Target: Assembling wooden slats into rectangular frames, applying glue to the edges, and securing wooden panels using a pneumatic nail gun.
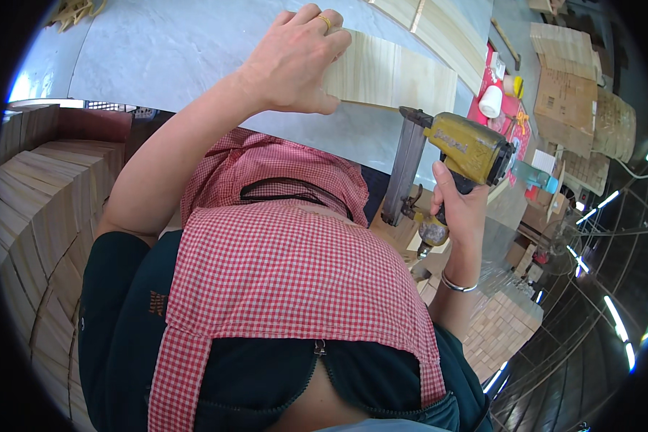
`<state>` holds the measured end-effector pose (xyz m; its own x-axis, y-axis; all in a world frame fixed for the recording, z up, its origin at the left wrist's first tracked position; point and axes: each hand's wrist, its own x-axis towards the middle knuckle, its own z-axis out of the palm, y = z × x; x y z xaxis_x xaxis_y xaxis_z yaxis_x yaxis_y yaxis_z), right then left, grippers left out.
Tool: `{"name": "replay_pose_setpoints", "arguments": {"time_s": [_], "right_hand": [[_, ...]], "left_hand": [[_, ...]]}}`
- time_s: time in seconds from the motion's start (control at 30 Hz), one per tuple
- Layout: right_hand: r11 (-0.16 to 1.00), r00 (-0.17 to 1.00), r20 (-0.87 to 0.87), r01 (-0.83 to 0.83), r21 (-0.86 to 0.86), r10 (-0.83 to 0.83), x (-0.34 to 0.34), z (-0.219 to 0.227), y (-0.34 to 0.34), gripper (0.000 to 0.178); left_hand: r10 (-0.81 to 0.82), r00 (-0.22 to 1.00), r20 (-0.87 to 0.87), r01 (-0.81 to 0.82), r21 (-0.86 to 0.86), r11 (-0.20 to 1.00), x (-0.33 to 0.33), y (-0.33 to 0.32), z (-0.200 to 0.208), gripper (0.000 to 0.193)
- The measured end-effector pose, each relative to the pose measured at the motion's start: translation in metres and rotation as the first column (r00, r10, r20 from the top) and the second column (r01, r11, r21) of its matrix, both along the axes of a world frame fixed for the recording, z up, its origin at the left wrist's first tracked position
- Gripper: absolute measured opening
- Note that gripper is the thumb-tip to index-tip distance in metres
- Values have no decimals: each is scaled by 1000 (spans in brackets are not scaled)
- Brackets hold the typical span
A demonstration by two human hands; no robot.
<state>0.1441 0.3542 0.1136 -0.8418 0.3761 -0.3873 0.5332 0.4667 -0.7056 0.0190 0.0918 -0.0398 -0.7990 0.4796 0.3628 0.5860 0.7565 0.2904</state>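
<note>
A pale wooden piece (390,75) lies on the grey-blue tabletop (165,61) in front of me. My left hand (295,61) is closed round its left end, thumb on the near side and fingers over the far side. In my right hand (462,210) is a yellow and black nail gun (468,147), gripped by its handle. Its nose sits at the near edge of the wooden piece, towards the right end; whether it touches cannot be made out. The long grey magazine (405,165) of the gun points back towards me.
More pale boards (443,32) lie at the far side of the table. A white bottle (490,101) and a yellow tape roll (513,86) stand on a red surface to the right. Stacked wooden pieces (43,209) rise at my left. Cardboard boxes (565,101) are piled at far right.
</note>
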Motion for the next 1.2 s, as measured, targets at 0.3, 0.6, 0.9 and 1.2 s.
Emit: {"name": "replay_pose_setpoints", "arguments": {"time_s": [0.3,0.6,0.9,1.2], "right_hand": [[996,998,26,-62,67,60,6,14,-38,27],[954,955,19,-295,59,295,0,2,-72,36],[973,973,54,-228,38,226,-4,3,-87,38],[926,941,16,-335,172,337,-24,16,-91,38]], "left_hand": [[-213,951,222,103,421,901,10,-33,-6,59],[-243,930,276,71,514,855,12,-36,-19,62],[-230,964,134,112,579,808,10,-34,-28,62],[-248,956,156,90,649,756,13,-35,-36,74]]}}
